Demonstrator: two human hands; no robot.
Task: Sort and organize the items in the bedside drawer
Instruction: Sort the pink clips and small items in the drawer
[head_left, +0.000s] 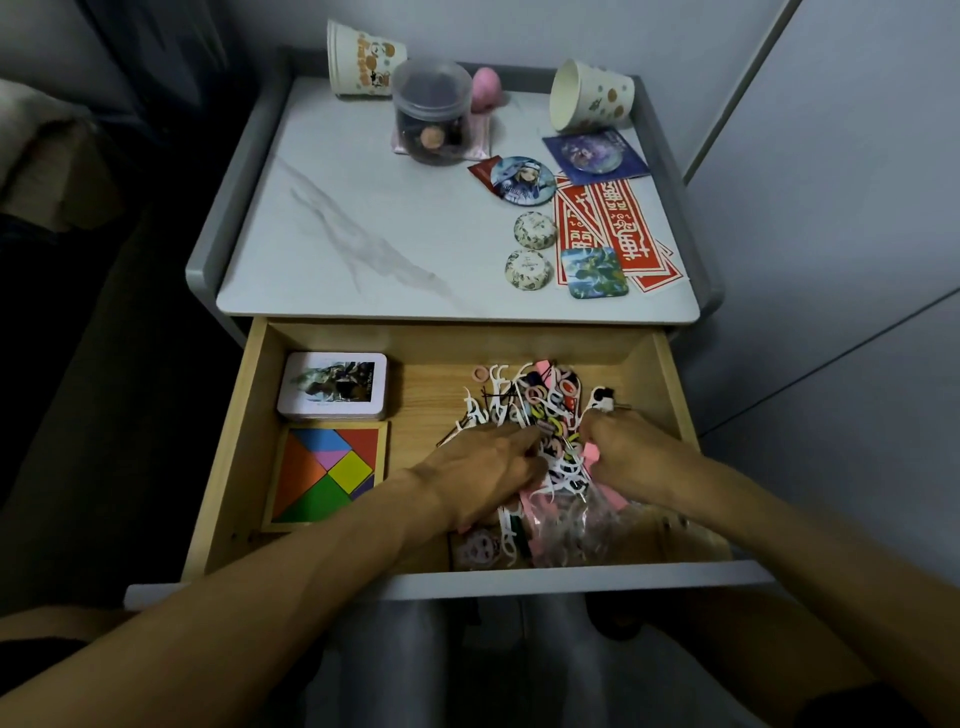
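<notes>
The wooden bedside drawer (244, 431) stands pulled out. On its left lie a white tin with a picture lid (333, 385) and, nearer me, a coloured tangram puzzle in a wooden frame (327, 475). On the right is a heap of white floss picks, small coloured hair ties and hairpins (524, 400), with a clear plastic bag (576, 525) at its near end. My left hand (483, 467) and my right hand (628, 457) rest palm-down in the heap, fingers curled into it. Whether either hand grips something is hidden.
On the white marble-look top (363, 218) stand a stack of paper cups (363, 62), a clear lidded jar (431, 111), a pink egg-shaped thing (487, 88), a tipped paper cup (589, 96), round badges (519, 179), two small tins, red paper strips (623, 223). A wall is close on the right.
</notes>
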